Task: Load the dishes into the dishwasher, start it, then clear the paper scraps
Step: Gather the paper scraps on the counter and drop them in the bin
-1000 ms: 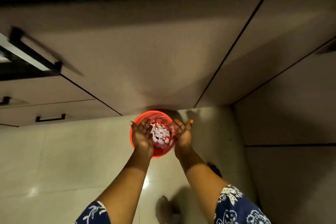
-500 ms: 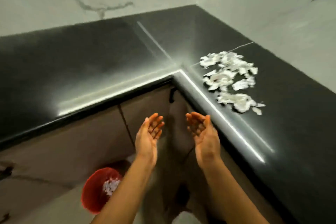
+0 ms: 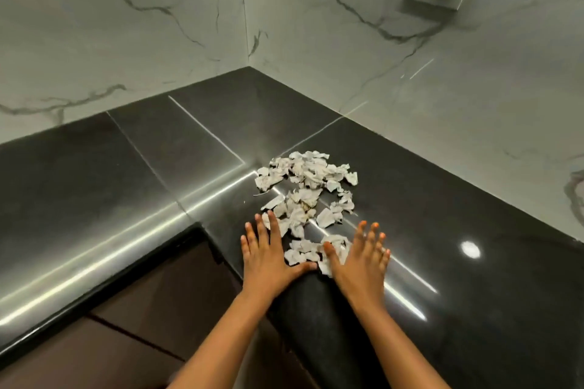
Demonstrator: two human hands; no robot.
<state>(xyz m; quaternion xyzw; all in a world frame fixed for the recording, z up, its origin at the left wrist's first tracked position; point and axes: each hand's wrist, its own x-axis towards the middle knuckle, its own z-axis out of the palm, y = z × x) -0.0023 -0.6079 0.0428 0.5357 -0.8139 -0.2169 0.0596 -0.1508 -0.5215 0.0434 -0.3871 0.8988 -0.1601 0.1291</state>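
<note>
on counter (image 3: 474, 294), paper scraps (image 3: 303, 196) lie btwn & past left hand (image 3: 267, 257) & right hand (image 3: 360, 259) — both spread flat.

paper scraps (image 3: 308, 196) white | countertop (image 3: 177, 148) black | wall (image 3: 126, 25) white, grey-veined

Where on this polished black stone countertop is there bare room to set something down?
Bare: the polished black stone countertop left of the left hand, up to the white marble wall; the back corner; the stretch right of the right hand. Crowded: the torn white paper scraps lying between and ahead of both flat hands.
</note>
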